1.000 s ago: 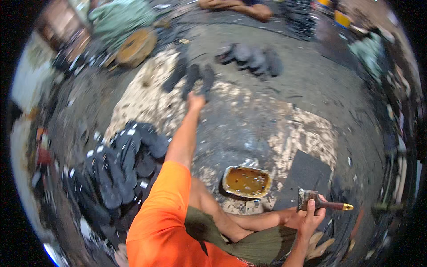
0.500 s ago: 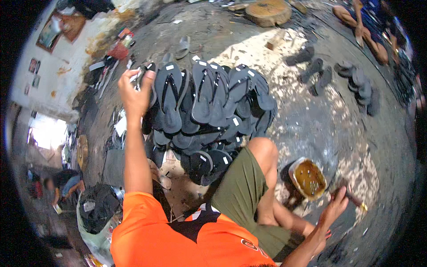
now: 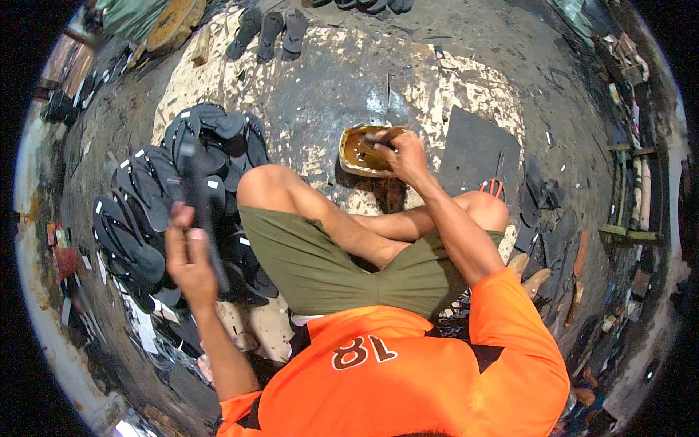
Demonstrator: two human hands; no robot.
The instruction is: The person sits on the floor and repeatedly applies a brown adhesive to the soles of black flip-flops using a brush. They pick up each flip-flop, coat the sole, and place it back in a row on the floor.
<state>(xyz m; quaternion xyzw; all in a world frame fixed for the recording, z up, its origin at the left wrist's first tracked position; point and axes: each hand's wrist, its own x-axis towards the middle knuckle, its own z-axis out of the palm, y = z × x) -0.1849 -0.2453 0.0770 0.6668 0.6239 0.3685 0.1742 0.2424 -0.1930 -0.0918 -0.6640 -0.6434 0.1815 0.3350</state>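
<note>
- Pinching one dark, flat sandal (image 3: 202, 211), the left hand (image 3: 192, 258) has it by the edge, thumb against fingers, near the pile. It looks blurred to me, nearly edge-on. I'd judge it light, bendy and hard to break, best taken by its rim.
- Left of the person's left knee (image 3: 263, 186) lies a pile of black flip-flops (image 3: 145, 191), too overlapped for an exact count; their thin straps look soft and easily twisted.
- Grasping as well, the right hand (image 3: 408, 156) has one brush (image 3: 380, 140), its end over the tub. I'd reckon it light and stiff, steadiest by the handle.
- One tub (image 3: 351, 167) of brown liquid stands on the stained mat (image 3: 306, 95); that liquid seems sticky, so hold the outer walls.
- One dark sheet (image 3: 473, 146) lies right of it, probably floppy, liftable by a corner.
- Farther off, three flip-flops (image 3: 271, 36) sit side by side; beyond, rightward, several more dark sandals (image 3: 373, 6), only partly visible, so I can't number them.
</note>
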